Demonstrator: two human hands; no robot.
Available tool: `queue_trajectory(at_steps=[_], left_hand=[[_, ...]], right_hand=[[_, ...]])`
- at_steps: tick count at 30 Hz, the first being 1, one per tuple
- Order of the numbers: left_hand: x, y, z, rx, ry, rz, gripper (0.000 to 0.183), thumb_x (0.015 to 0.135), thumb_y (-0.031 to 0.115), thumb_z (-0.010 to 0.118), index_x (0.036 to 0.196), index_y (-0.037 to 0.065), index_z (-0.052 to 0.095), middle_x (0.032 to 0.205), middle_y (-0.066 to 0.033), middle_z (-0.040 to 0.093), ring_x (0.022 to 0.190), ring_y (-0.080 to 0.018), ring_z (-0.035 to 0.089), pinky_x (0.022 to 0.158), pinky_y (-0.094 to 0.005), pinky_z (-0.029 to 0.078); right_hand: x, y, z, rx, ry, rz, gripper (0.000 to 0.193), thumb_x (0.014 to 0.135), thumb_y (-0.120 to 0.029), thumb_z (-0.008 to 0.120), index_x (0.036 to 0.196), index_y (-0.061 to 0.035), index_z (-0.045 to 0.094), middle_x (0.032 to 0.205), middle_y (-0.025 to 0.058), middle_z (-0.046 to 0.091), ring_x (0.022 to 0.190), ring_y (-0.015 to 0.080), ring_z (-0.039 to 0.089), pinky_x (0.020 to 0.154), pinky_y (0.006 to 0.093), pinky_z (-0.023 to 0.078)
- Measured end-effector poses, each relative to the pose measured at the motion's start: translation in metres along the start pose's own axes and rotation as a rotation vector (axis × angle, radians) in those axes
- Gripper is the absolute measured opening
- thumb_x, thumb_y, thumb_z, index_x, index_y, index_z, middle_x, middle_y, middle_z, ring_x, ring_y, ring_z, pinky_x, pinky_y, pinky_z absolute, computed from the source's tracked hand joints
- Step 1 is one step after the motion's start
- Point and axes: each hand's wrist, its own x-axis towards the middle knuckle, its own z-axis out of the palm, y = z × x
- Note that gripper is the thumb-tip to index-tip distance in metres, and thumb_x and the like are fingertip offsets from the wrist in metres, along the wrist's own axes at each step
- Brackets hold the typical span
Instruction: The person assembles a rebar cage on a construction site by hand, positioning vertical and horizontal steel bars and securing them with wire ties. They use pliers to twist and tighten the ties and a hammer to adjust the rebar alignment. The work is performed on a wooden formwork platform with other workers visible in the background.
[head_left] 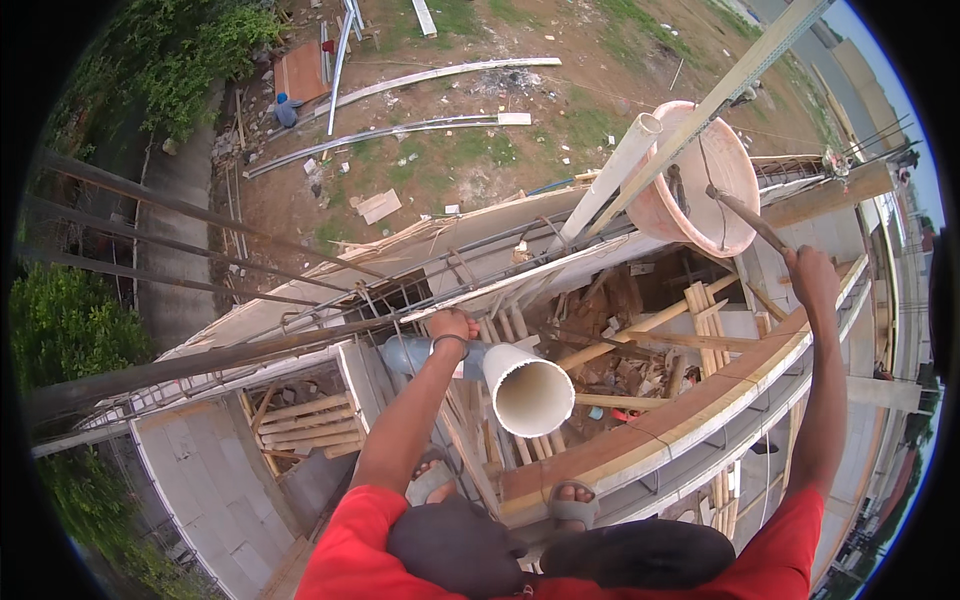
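presently we list: right hand (pixel 812 275) clenched round wooden stick (pixel 750 217); pink bucket (pixel 736 165); left hand (pixel 453 325) near blue bottle (pixel 404 355), grip unclear.

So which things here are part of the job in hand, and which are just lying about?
In use, it seems:
- brown stick, gripped in the right hand
- pale pink bucket, with the stick's far end across its mouth

Apparently lying about, on the ground beyond:
- reddish-brown sheet
- long pale strip
- pale flat offcut
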Motion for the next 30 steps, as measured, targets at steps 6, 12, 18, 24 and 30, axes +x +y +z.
queue_trajectory(at_steps=[6, 12, 18, 24, 30], left_hand=[[0.015, -0.020, 0.025, -0.699, -0.016, 0.030, 0.018, 0.097, 0.006, 0.048, 0.098, -0.008, 0.059, 0.080, -0.0158, 0.065, 0.060, -0.0242, 0.067, 0.058, -0.0269, 0.060], [0.016, -0.019, 0.015, 0.307, 0.111, 0.065, 0.032, 0.091, 0.024, 0.058, 0.086, -0.006, 0.068, 0.081, -0.0224, 0.069, 0.061, -0.0273, 0.068, 0.063, -0.0344, 0.057], [0.031, -0.041, -0.010, 0.918, 0.178, 0.498, 0.036, 0.088, 0.036, 0.055, 0.098, 0.005, 0.070, 0.098, -0.0237, 0.068, 0.095, -0.0399, 0.065, 0.083, -0.0451, 0.051], [0.002, -0.013, 0.009, 1.033, -0.002, 0.312, 0.044, 0.091, 0.040, 0.045, 0.106, 0.006, 0.068, 0.111, -0.0227, 0.066, 0.108, -0.0411, 0.060, 0.094, -0.0559, 0.041], [-0.014, -0.005, 0.001, 1.029, -0.011, 0.304, 0.046, 0.093, 0.039, 0.040, 0.107, 0.005, 0.068, 0.113, -0.0224, 0.065, 0.109, -0.0399, 0.060, 0.096, -0.0576, 0.037]], right_hand=[[-0.093, 0.040, 0.059, 1.139, -0.071, 0.388, 0.040, 0.101, -0.036, 0.045, 0.084, -0.0024, 0.059, 0.059, 0.0036, 0.049, 0.057, 0.0147, 0.054, 0.054, 0.0274, 0.042], [-0.164, -0.094, 0.027, 1.685, 0.041, -0.160, 0.018, 0.094, -0.020, 0.057, 0.097, -0.0026, 0.056, 0.077, 0.0031, 0.055, 0.069, 0.0107, 0.056, 0.063, 0.0244, 0.046], [-0.127, -0.211, 0.019, 1.189, -0.568, -0.846, 0.023, 0.072, -0.016, 0.076, 0.086, -0.0048, 0.062, 0.072, 0.0122, 0.063, 0.067, 0.0285, 0.065, 0.063, 0.0355, 0.051], [-0.116, -0.308, 0.117, 0.886, -0.101, -0.924, 0.020, 0.074, -0.015, 0.071, 0.084, -0.0036, 0.056, 0.073, 0.0181, 0.063, 0.069, 0.0398, 0.062, 0.061, 0.0444, 0.050], [-0.132, -0.316, 0.136, 0.989, -0.217, -0.861, 0.021, 0.076, -0.017, 0.069, 0.085, -0.0029, 0.055, 0.071, 0.0221, 0.062, 0.071, 0.0426, 0.062, 0.063, 0.0497, 0.050]])
